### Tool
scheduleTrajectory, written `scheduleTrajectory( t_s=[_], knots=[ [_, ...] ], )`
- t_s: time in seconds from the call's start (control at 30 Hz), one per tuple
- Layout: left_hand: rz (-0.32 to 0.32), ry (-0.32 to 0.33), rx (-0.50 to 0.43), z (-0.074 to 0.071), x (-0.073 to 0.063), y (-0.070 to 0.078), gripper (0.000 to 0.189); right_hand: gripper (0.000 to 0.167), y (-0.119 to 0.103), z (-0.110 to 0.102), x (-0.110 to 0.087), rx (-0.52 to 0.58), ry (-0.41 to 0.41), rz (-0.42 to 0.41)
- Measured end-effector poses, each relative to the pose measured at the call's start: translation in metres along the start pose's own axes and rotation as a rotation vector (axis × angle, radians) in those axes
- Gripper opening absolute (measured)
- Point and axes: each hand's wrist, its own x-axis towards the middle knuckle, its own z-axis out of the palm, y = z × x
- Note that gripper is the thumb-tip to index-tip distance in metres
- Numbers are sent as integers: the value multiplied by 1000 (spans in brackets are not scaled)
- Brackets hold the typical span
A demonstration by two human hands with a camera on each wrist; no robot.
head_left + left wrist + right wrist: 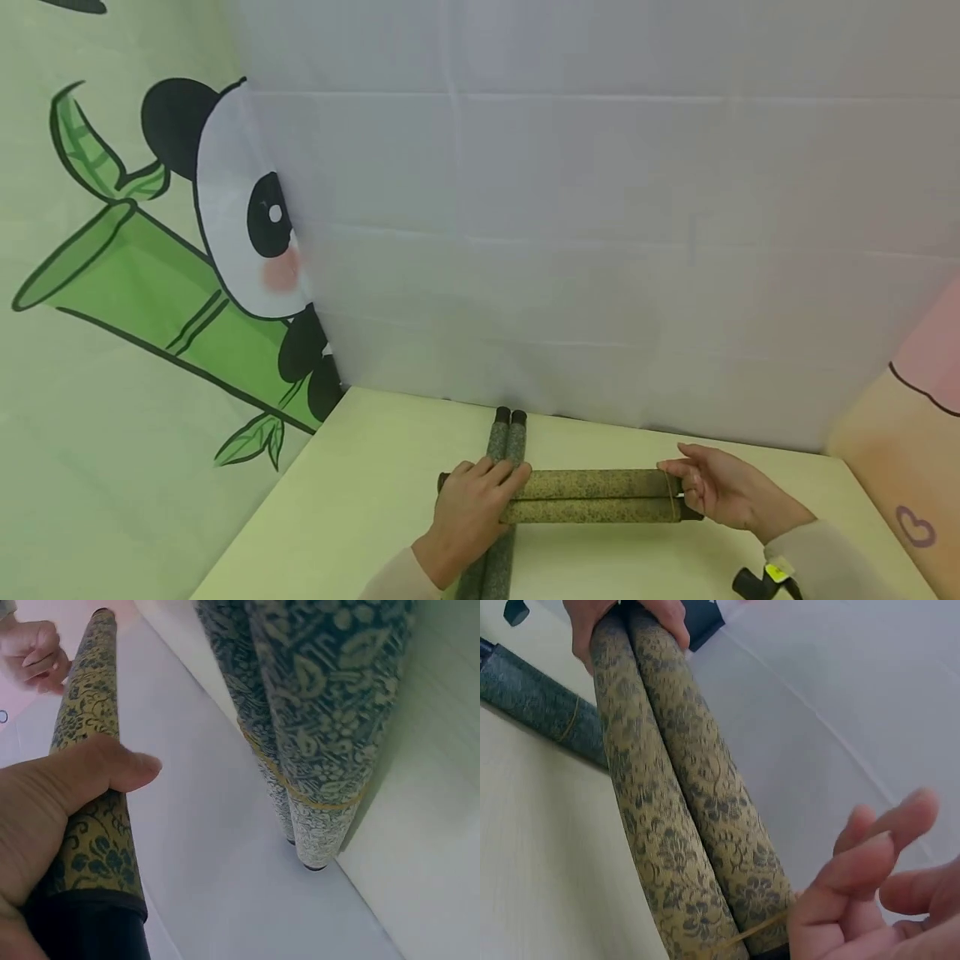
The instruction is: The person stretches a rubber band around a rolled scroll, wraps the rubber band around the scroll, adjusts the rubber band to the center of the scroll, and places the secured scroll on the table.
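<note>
A gold scroll point(592, 483), rolled from both ends into two side-by-side rolls with dark floral patterning and black ends, lies crosswise over a pair of grey-green rolls. My left hand point(474, 508) grips its left end; in the left wrist view the thumb point(124, 766) lies across a gold roll. At the other end, a thin rubber band point(761, 926) loops around both rolls. My right hand point(723, 492) has curled fingers at this end and pinches the band, which runs up to the fingers point(840, 892) in the right wrist view.
The grey-green scroll point(322, 712), also two rolls with a yellowish band, lies on the pale table point(360, 467) under the gold one, reaching toward the back wall. A small black object point(750, 583) shows by the right sleeve. White sheeting point(562, 250) stands behind the table.
</note>
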Motion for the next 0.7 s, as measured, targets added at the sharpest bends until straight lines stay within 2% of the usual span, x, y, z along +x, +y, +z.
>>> scheduleTrajectory(
  t_s=[0.13,0.27,0.4,0.47,0.63,0.7],
  knots=[
    [14,-19,7,0,-1,-1,97,49,6,-1,9,35,6,8],
    [47,-38,39,-2,1,-7,98,56,9,0,18,48,14,30],
    [85,-36,59,-3,3,-13,98,67,11,3,24,69,65,88],
    [107,-25,72,-2,3,-16,90,70,13,4,25,95,94,107],
    [134,-21,86,2,-1,-17,82,72,20,10,28,255,162,95],
    [134,-23,82,4,-3,-17,87,72,23,11,31,334,184,80]
  ],
)
